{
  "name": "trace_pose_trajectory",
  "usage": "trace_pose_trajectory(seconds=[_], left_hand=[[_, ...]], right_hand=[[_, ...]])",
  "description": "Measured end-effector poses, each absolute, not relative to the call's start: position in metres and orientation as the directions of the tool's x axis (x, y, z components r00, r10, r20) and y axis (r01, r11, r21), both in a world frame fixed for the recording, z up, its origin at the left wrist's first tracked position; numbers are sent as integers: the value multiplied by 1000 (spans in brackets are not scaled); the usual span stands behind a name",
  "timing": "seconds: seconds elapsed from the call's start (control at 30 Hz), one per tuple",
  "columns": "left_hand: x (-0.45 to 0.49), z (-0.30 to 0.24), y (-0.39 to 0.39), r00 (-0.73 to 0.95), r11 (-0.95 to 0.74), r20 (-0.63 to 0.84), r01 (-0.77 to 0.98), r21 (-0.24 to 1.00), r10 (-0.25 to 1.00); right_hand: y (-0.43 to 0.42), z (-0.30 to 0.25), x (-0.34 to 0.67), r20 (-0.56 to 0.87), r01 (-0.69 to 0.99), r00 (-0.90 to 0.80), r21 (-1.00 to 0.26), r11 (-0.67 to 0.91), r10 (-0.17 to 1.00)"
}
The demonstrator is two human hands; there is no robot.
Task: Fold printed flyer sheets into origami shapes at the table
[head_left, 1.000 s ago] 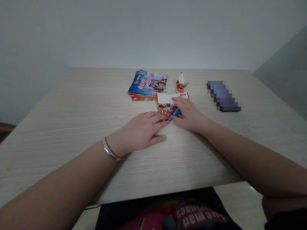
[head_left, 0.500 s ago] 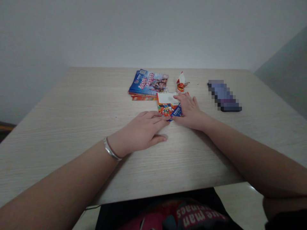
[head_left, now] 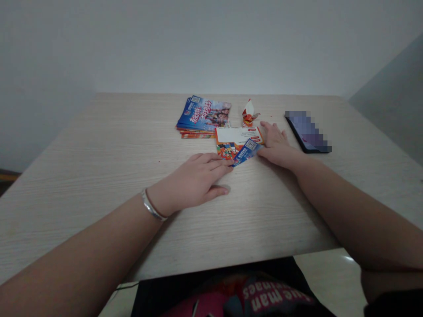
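Note:
A small folded colourful paper (head_left: 238,144), white on top with orange and blue print, lies flat on the light wooden table (head_left: 99,149). My left hand (head_left: 191,182), a silver bangle on its wrist, lies flat with its fingertips pressing the paper's near left corner. My right hand (head_left: 277,143) rests flat at the paper's right edge, fingers stretched out and touching that edge. Neither hand holds anything.
A stack of blue and orange leaflets (head_left: 203,116) lies just behind the paper. A small folded paper figure (head_left: 248,115) stands to the right of the stack. A dark phone (head_left: 307,131) lies to the right of my right hand.
My right hand has slid to the right off the top of the folded paper to its right edge, uncovering the blue flap. My left hand has stayed put.

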State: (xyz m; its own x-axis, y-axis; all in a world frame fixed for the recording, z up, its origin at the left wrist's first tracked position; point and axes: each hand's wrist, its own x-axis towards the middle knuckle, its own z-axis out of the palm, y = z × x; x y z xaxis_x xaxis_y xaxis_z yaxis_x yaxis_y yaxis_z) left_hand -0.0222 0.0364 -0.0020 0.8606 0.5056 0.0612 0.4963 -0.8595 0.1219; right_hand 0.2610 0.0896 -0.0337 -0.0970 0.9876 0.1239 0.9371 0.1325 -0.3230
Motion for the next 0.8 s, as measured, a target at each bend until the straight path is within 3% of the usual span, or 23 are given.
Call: trace_pose_trajectory(seconds=[0.17, 0.5, 0.7, 0.8], left_hand=[[-23, -3, 37, 865, -865, 66, 487, 126, 497], [-24, -3, 38, 872, -874, 82, 474, 109, 483], [-25, -4, 37, 875, -877, 84, 468, 106, 477], [-26, -2, 38, 877, -879, 84, 466, 97, 474]], right_hand=[[97, -32, 271, 70, 915, -19, -401, 46, 997], [104, -43, 283, 142, 902, -76, -413, 129, 987], [107, -42, 288, 100, 883, -60, -458, 99, 993], [100, -37, 286, 161, 875, -34, -472, 108, 986]])
